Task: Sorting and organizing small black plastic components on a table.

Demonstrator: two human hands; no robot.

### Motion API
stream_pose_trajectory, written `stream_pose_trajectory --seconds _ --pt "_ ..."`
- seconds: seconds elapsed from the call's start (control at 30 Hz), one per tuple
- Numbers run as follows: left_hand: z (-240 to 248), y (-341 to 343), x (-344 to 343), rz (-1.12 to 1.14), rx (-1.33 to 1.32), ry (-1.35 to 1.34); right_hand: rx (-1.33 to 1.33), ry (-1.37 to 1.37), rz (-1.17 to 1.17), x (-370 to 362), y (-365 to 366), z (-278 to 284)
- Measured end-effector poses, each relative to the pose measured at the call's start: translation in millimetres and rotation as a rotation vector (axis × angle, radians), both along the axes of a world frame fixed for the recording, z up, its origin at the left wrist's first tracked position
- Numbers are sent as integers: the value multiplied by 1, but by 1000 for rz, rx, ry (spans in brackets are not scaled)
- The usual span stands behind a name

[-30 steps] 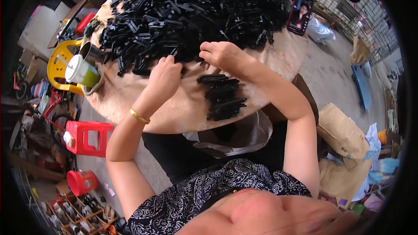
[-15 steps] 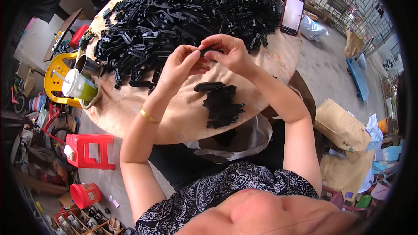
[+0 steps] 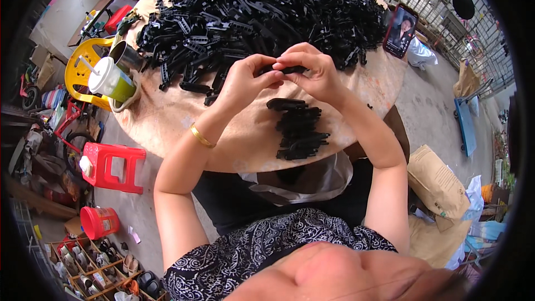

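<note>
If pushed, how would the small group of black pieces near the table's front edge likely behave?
The pieces would probably spread apart, since their ends are uneven and no binding shows. Most look stiff, keeping narrow, fairly straight outlines.

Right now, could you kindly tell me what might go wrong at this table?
The small stack of black pieces lies close to the near edge of the table, so a low sweep of the right hand might push some off. The lidded cup by the table's left rim could spill if knocked. The phone by the right rim, beside the large black pile, might fall if bumped.
</note>
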State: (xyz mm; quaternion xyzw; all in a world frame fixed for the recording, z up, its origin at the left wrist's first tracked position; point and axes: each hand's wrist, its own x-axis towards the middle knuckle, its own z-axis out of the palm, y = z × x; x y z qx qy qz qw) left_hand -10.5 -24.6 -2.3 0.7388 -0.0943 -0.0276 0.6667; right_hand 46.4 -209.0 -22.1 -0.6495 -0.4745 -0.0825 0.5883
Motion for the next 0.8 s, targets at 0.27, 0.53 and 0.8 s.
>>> stream_pose_trajectory --seconds 0.27,0.53,0.8 --pt "1 2 -3 68 315 -197 -264 128 -38 5 -12 10" --pt "-1 -5 -9 145 539 -470 -283 193 -5 6 -17 11" --pt "2 2 0 36 344 -248 -251 175 -8 6 -17 8"
